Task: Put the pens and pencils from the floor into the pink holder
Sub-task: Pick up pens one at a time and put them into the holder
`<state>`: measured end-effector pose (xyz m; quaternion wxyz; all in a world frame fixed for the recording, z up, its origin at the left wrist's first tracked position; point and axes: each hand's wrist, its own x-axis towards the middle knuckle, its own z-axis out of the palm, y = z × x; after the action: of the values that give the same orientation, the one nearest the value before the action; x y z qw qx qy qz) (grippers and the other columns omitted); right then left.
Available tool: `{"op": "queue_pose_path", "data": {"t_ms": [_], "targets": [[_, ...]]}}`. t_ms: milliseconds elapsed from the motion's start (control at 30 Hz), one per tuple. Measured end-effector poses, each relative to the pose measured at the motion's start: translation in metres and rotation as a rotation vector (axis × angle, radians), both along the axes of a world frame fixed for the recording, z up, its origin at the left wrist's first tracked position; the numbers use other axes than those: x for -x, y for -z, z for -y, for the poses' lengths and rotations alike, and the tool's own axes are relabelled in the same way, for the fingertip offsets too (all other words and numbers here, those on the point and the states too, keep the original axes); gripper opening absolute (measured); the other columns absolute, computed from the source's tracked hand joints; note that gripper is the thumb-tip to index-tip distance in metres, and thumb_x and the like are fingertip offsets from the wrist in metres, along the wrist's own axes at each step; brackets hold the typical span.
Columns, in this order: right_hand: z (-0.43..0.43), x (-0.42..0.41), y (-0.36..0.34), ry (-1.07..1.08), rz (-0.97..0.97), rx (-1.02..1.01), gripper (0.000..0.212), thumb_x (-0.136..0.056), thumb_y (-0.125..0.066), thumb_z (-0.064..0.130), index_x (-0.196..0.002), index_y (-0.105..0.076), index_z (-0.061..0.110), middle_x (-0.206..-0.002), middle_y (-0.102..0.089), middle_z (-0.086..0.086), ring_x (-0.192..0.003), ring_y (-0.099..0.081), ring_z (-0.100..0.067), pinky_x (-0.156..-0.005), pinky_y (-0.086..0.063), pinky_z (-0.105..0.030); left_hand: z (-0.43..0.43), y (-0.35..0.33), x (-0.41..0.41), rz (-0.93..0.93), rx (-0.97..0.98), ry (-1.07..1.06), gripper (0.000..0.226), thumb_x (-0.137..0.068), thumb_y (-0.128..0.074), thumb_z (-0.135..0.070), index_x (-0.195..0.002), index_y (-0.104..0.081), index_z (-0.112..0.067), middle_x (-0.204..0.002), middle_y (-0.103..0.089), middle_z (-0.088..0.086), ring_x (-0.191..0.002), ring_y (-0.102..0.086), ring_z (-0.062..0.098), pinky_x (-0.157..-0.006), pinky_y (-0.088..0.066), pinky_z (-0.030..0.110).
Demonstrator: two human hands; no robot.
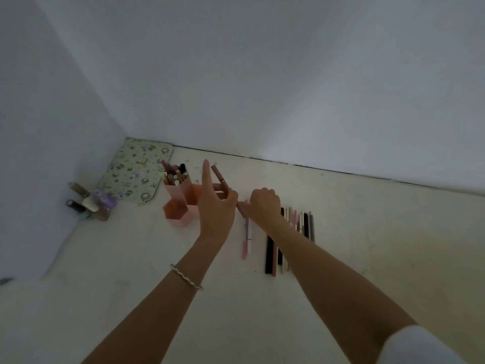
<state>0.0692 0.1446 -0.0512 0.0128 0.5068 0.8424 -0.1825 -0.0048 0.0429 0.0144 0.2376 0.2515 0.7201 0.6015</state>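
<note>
Your left hand [217, 203] pinches a brown pencil [219, 176] in its grip, raised just right of the pink holder [181, 203]. Your right hand [265, 203] is curled over the row of pens [299, 222] on the floor [367, 232]; whether its grip has closed on one, you cannot tell.

1. A patterned mat [136, 170] lies flat in the corner where the two walls meet, pale green with small printed cartoon figures and a scalloped near edge.
2. A cluster of small bottles [90, 202] stands to the left of the mat, close against the left wall; one has a purple top, others look brown, and details are blurred.
3. The left wall [39, 127] and the back wall [288, 74] are plain white.
4. The floor [380, 232] is pale cream, with faint marks and specks.
5. A small dark object [5, 281] shows at the left edge, too cut off to identify.
</note>
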Motion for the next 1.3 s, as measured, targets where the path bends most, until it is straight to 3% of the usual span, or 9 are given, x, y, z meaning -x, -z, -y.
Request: {"op": "queue_pose_path", "data": {"t_ms": [300,400,533,733,800,967,1067,1167,1300], "targets": [[-0.004,0.013,0.001,0.066,-0.009,0.039,0.03,-0.088,-0.051,0.031,-0.073,-0.06,0.007,-0.08,-0.051,-0.005,-0.087,-0.048,-0.023,-0.078,-0.039,-0.035,0.01,-0.009,0.011,0.021,-0.042,-0.001,0.061,-0.088,-0.059,0.001,-0.138,-0.04,-0.029,-0.097,-0.059,0.007,-0.078,-0.069,0.02,-0.068,-0.062,0.039],[-0.021,0.016,-0.031,0.277,-0.382,0.254,0.033,-0.084,-0.057,0.028,-0.065,-0.058,0.002,-0.063,-0.05,-0.006,-0.066,-0.047,-0.02,-0.068,-0.041,-0.031,0.016,-0.028,0.03,-0.072,-0.169,-0.08,0.05,-0.087,-0.058,-0.007,-0.128,-0.045,-0.033,-0.093,-0.062,-0.001,-0.072,-0.071,0.022,-0.061,-0.061,0.035],[-0.041,0.018,-0.087,0.399,-0.832,0.371,0.016,-0.088,-0.054,0.016,-0.084,-0.06,0.002,-0.068,-0.063,-0.007,-0.058,-0.054,-0.016,-0.062,-0.043,-0.031,0.029,-0.058,0.09,-0.318,-0.305,-0.345,0.051,-0.085,-0.056,-0.01,-0.131,-0.043,-0.029,-0.092,-0.065,-0.01,-0.074,-0.071,0.021,-0.063,-0.06,0.03],[-0.032,0.034,-0.135,0.402,-1.167,0.265,0.015,-0.093,-0.052,0.006,-0.107,-0.052,0.01,-0.085,-0.066,-0.016,-0.06,-0.063,-0.016,-0.062,-0.052,-0.027,0.035,-0.043,0.129,-0.516,-0.065,-0.375,0.049,-0.091,-0.059,-0.016,-0.134,-0.041,-0.031,-0.093,-0.065,-0.008,-0.068,-0.066,-0.004,-0.061,-0.057,0.021],[-0.024,0.04,-0.144,0.382,-1.215,0.233,0.017,-0.094,-0.052,0.005,-0.109,-0.052,0.01,-0.085,-0.066,-0.016,-0.06,-0.064,-0.015,-0.065,-0.054,-0.027,0.037,-0.028,0.128,-0.554,0.01,-0.278,0.049,-0.093,-0.06,-0.014,-0.134,-0.042,-0.032,-0.094,-0.064,-0.009,-0.071,-0.063,-0.007,-0.065,-0.057,0.022],[-0.002,0.057,-0.155,0.317,-1.318,0.198,0.014,-0.094,-0.054,0.003,-0.108,-0.054,0.007,-0.079,-0.066,-0.011,-0.071,-0.066,-0.023,-0.072,-0.057,-0.033,0.045,0.0,0.122,-0.807,0.113,-0.152,0.025,-0.089,-0.066,-0.006,-0.113,-0.066,-0.007,-0.121,-0.059,0.016,-0.107,-0.057,0.025,-0.092,-0.052,0.045],[0.013,0.071,-0.159,0.226,-1.359,0.137,0.016,-0.094,-0.054,0.006,-0.108,-0.054,0.013,-0.079,-0.068,-0.007,-0.075,-0.068,-0.022,-0.077,-0.059,-0.036,0.055,0.002,0.126,-0.824,0.106,-0.282,0.028,-0.093,-0.061,-0.01,-0.12,-0.067,-0.005,-0.131,-0.052,0.02,-0.123,-0.048,0.031,-0.107,-0.038,0.029],[0.026,0.088,-0.158,0.126,-1.359,0.035,0.018,-0.095,-0.053,0.008,-0.11,-0.053,0.018,-0.084,-0.067,-0.001,-0.078,-0.067,-0.016,-0.078,-0.058,-0.035,0.063,-0.006,0.137,-0.746,0.051,-0.352,0.033,-0.091,-0.053,0.002,-0.124,-0.059,0.001,-0.124,-0.053,0.021,-0.116,-0.05,0.029,-0.103,-0.028,0.008],[0.039,0.105,-0.143,-0.121,-1.135,-0.142,0.02,-0.099,-0.049,0.011,-0.118,-0.053,0.01,-0.096,-0.064,-0.001,-0.085,-0.065,-0.013,-0.079,-0.057,-0.033,0.067,-0.019,0.141,-0.652,-0.013,-0.365,0.039,-0.085,-0.048,0.005,-0.121,-0.059,-0.003,-0.119,-0.053,0.013,-0.098,-0.054,0.014,-0.086,-0.048,0.024]]}}
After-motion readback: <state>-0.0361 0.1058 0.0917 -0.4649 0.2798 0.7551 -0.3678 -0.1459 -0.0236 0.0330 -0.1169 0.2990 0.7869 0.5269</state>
